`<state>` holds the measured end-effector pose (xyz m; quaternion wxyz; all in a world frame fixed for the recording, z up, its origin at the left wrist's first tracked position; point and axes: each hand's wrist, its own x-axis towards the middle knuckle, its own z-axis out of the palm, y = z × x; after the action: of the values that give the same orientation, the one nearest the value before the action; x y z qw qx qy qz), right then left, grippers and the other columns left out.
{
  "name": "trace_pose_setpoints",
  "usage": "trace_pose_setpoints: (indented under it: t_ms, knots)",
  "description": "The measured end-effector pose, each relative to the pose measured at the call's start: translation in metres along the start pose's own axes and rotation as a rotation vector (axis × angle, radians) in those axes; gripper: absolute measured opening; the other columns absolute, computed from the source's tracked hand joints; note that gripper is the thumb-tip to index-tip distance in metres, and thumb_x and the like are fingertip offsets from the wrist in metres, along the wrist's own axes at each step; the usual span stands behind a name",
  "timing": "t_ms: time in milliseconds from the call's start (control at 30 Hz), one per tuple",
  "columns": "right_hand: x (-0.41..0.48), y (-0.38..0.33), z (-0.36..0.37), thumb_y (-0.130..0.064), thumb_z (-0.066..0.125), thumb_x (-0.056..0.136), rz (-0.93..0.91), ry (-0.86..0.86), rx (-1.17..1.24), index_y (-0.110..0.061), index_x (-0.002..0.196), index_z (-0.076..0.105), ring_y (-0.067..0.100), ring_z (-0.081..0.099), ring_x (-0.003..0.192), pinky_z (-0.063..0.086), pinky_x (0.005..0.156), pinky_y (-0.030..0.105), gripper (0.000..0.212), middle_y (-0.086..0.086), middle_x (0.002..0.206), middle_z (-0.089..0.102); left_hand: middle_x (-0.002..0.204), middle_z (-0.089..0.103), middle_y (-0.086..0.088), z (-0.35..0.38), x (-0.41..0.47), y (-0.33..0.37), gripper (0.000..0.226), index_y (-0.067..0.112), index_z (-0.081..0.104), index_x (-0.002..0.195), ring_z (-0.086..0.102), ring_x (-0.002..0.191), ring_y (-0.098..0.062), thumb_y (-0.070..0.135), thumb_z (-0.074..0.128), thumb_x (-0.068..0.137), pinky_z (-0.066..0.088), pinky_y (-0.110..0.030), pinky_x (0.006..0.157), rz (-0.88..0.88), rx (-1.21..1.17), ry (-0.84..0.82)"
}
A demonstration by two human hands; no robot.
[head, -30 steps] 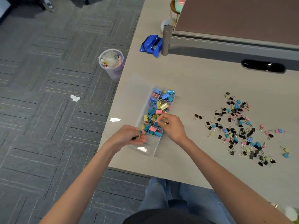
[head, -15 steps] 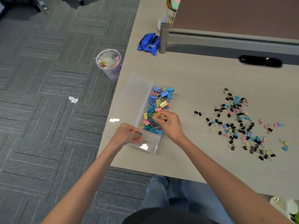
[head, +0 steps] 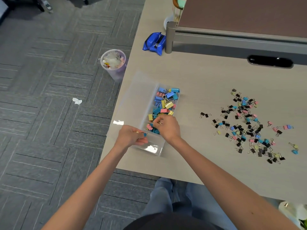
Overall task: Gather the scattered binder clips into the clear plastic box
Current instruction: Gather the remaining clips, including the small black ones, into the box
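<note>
A clear plastic box (head: 154, 149) lies on the desk near its left edge, its open lid (head: 132, 100) folded out to the left. Coloured binder clips (head: 164, 101) fill its far compartments. My left hand (head: 131, 136) rests at the box's near-left corner, shut on small clips, a blue one showing at the fingertips. My right hand (head: 167, 126) is over the middle compartment, fingers pinched on a clip among the pile. A scattered heap of small black, blue, pink and yellow clips (head: 249, 127) lies on the desk to the right.
A blue pouch (head: 154, 43) lies at the back by a raised shelf's leg (head: 169, 39). A black cable slot (head: 270, 61) is set in the desk. A full waste bin (head: 113, 63) stands on the carpet beside the desk. Paper scraps lie on the floor.
Both hands have stayed at the box; the right hand's fingers shifted slightly within the clip pile. The camera view drifted a little.
</note>
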<state>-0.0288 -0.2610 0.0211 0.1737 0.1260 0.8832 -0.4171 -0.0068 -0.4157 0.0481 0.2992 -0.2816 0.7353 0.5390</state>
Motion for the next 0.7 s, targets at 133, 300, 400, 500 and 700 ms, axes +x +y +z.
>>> trace_pose_setpoints:
  t_ms: [133,300,400,500,700]
  knots:
    - [-0.005,0.012,-0.01,-0.023,0.06,0.088,-0.019,0.084,0.062,-0.018,0.085,0.066,0.018,0.063,0.093,0.052,0.078,0.034,0.008,0.001,0.099,0.07,0.077,0.072,-0.02,0.011,0.001,0.004,0.008,-0.006,0.068,0.092,0.07,0.055,-0.016,-0.004,0.067,0.084,0.058,-0.023,0.055,-0.028,-0.01,-0.016]
    - [-0.018,0.017,-0.025,-0.009,0.057,0.088,0.106,-0.048,0.314,-0.013,0.069,0.068,0.0,0.051,0.052,0.038,0.052,0.014,0.022,-0.014,0.053,0.056,0.076,0.071,-0.02,0.02,0.006,0.005,0.012,-0.009,0.066,0.095,0.069,0.053,-0.017,-0.005,0.066,0.083,0.06,-0.027,0.062,-0.08,-0.001,-0.007]
    - [-0.026,0.017,-0.03,-0.008,0.055,0.088,0.299,-0.158,0.479,-0.008,0.068,0.065,0.009,0.037,0.043,0.028,0.04,0.015,0.022,-0.002,0.05,0.048,0.078,0.071,-0.02,0.021,0.01,0.004,0.019,-0.01,0.067,0.096,0.069,0.058,-0.021,-0.005,0.071,0.078,0.06,-0.033,0.073,-0.094,0.03,0.015]
    - [-0.031,0.014,-0.033,-0.007,0.051,0.092,0.434,-0.246,0.594,-0.006,0.075,0.064,0.011,0.041,0.043,0.033,0.042,0.018,0.021,0.005,0.059,0.052,0.076,0.064,-0.013,0.021,0.009,0.005,0.026,0.0,0.067,0.083,0.063,0.067,-0.023,-0.001,0.079,0.06,0.055,-0.04,0.089,-0.109,0.079,-0.012]
    - [-0.034,0.006,-0.035,0.0,0.052,0.093,0.513,-0.31,0.76,0.011,0.105,0.061,0.018,0.052,0.057,0.056,0.057,0.024,0.019,0.015,0.069,0.056,0.076,0.054,-0.013,0.014,0.017,-0.003,0.018,0.007,0.062,0.068,0.05,0.07,-0.023,-0.009,0.069,0.065,0.052,-0.039,0.088,-0.078,0.191,-0.025]
